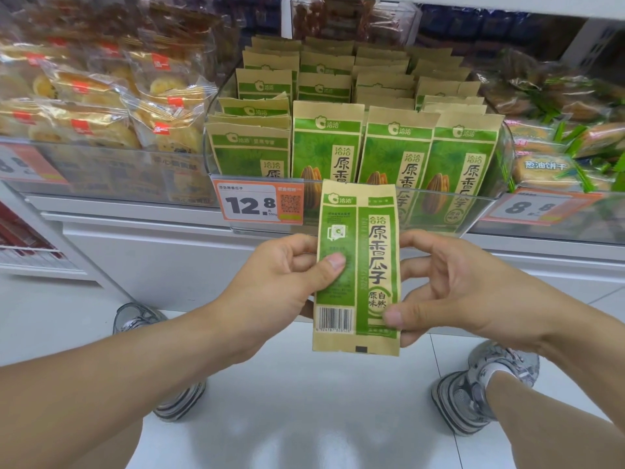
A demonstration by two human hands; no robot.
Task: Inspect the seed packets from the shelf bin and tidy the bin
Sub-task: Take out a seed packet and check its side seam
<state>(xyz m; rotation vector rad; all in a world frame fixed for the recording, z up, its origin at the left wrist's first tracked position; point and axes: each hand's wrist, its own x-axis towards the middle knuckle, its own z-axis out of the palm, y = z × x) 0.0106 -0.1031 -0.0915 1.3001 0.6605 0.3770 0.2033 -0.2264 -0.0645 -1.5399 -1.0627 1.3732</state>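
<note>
Holding one seed packet (pixel 358 265) upright, my left hand (pixel 280 275) and right hand (pixel 449 286) both pinch it. The clear bin (pixel 500 211) of packets sits just behind.

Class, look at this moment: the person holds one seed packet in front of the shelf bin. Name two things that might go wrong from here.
1. The seed packet is only pinched at its edges by the left hand and right hand, over open floor; it might slip and drop.
2. The clear bin is packed tight with upright packets; pushing this one back might crumple it or tip neighbours.
</note>
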